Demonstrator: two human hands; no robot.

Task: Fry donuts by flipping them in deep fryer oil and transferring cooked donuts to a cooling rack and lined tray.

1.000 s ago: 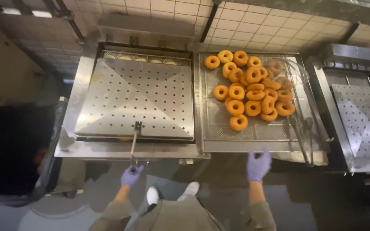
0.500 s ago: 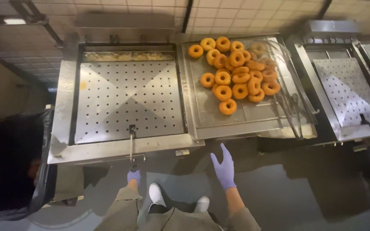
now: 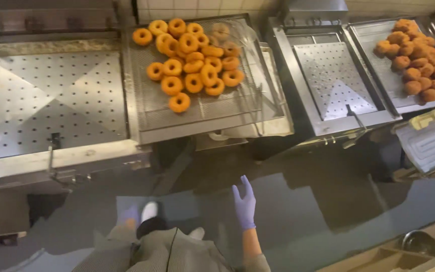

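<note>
A heap of golden-brown ring doughnuts (image 3: 190, 60) drains on a perforated steel mesh tray (image 3: 152, 113) between two fryers, filling the tray's far half and leaving its near half bare. The person's right hand (image 3: 245, 204), in a purple disposable glove, hangs in mid-air below and in front of that tray, well apart from it, fingers spread and gripping nothing. The left hand (image 3: 129, 215), also gloved in purple, is low beside the body near a white shoe (image 3: 149, 211); it is blurred, and whether it grips anything cannot be told.

Judged from this, the frying batch is out of the oil and resting, and both hands are off the equipment; any next handling of the doughnuts calls for reaching forward over the tray's front rim.

To the left, a flat perforated steel lid (image 3: 51, 103) covers the large fryer vat, its thin metal handle (image 3: 52, 151) pointing toward the person. To the right, a second, smaller fryer (image 3: 333, 80) carries the same sort of perforated cover, and beyond it a further steel tray (image 3: 378, 80) holds a pile of darker, rounder fried pieces (image 3: 416, 53). A pale ridged plastic lid or tray (image 3: 426, 146) leans at the far right above the dark wet floor (image 3: 303, 211).
</note>
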